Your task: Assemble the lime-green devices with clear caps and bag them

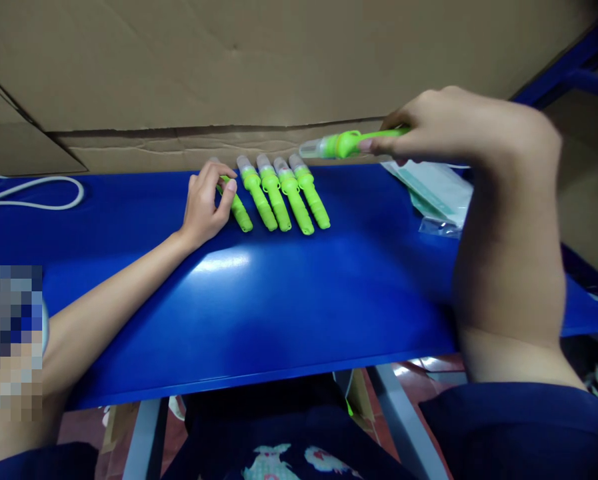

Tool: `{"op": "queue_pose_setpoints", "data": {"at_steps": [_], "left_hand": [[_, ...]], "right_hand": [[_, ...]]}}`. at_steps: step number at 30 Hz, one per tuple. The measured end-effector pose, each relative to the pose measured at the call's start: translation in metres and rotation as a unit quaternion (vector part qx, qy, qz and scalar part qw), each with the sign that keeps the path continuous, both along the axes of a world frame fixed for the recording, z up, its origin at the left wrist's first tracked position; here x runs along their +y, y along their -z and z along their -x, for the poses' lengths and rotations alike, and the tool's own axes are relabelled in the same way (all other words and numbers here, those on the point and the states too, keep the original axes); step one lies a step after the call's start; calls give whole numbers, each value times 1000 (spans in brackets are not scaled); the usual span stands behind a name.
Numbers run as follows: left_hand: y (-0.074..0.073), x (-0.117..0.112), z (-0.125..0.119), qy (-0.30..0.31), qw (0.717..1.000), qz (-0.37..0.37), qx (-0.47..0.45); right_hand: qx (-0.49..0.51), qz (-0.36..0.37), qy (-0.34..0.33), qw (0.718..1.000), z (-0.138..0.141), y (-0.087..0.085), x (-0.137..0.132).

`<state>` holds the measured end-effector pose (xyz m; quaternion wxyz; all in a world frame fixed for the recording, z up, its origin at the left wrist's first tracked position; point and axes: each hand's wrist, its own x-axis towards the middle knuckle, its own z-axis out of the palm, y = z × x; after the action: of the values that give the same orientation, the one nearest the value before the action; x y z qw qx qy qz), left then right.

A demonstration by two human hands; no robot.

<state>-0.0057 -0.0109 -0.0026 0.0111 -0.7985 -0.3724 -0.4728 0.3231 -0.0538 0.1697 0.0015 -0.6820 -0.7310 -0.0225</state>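
My right hand (409, 130) is raised at the back right above the table, closed around a lime-green stick with a clear tip (349, 143). The stick lies nearly level, its clear tip pointing left. My left hand (209, 200) rests on the table, thumb and fingers curled around the leftmost green stick (241, 215), partly hiding its upper end. Right of it, several matching green sticks (281, 193) lie side by side, clear tips toward the back. They have ridged handles and small loops near the tips.
Behind the blue table (279, 293) stands a cardboard wall (279, 67). A white cable (39, 193) loops at the left. Plastic packets (439, 193) lie at the back right, partly behind my right forearm. A blurred-out patch (9, 340) covers the left edge.
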Motion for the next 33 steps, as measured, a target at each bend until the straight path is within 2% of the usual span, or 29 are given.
{"op": "queue_pose_setpoints", "data": {"at_steps": [3,9,16,21,24,26,29,33], "left_hand": [[-1,-2,0,-7,1000,-1,27],[-1,-3,2,-21,999,-18,45],[-1,-3,1,-18,998,-21,50],[-1,-4,1,-10,999,-8,52],[-1,-4,1,-11,998,-10,55],[-1,-5,0,-9,998,-15,57],[-2,-5,-1,-7,998,-22,59],[-3,-6,-2,-2,998,-22,64]], "right_hand": [[-28,50,99,993,-14,-4,6],[-22,156,173,972,-27,8,21],[-11,177,146,973,-19,26,38],[36,277,145,949,3,50,42],[58,311,136,939,12,65,45],[73,331,133,931,14,69,46],[99,300,143,938,9,62,48],[71,164,204,962,-19,51,54]]}}
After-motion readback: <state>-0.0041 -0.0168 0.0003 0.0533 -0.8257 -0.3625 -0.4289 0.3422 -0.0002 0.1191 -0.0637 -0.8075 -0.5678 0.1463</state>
